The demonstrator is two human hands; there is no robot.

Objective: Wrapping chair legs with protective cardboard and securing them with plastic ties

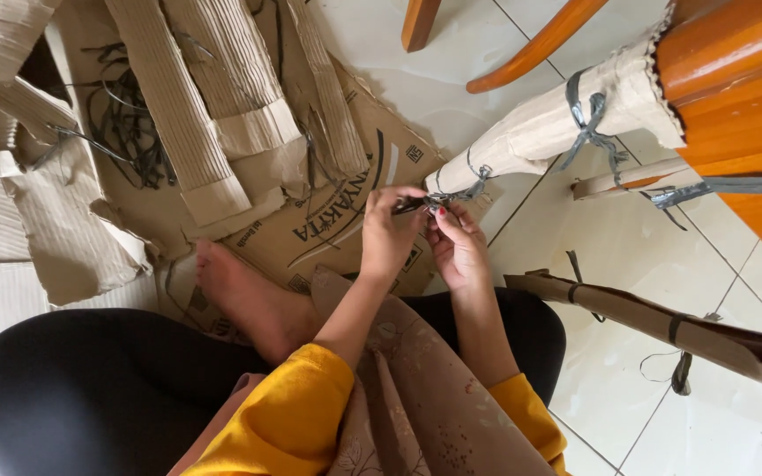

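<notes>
Landmark: the cardboard-wrapped chair leg (pixel 540 132) slanted from the orange wooden chair (pixel 734 79) at upper right down to its tip at the middle of the view.
Left hand: the left hand (pixel 390 234) sat just left of the leg's tip, fingers pinched narrow on a dark strap end (pixel 412 205).
Right hand: the right hand (pixel 458 247) lay just below the tip, touching the left hand, fingertips closed on the same strap end.
Strap: the grey plastic strap (pixel 474 181) ran round the wrapped leg near its tip; a second knotted strap (pixel 588 123) bound the leg higher up, nearer the chair.
Second leg: another wrapped leg (pixel 663 326) lay to the right of and below the landmark leg, apart from it, banded with dark ties.
Left of the leg: flattened printed cardboard (pixel 328 220) covered the floor, with strips of corrugated cardboard (pixel 178 106) on it and a tangle of loose dark straps (pixel 125 123) farther left.
Below the leg: a bare foot (pixel 249 300) rested on the flattened cardboard; black-clad legs and yellow sleeves (pixel 293 414) filled the lower edge.
In the way: both hands covered the strap's end and the knot there, so it could not be told how it was tied.
Floor: white tiles (pixel 628 238) showed between the two wrapped legs.
</notes>
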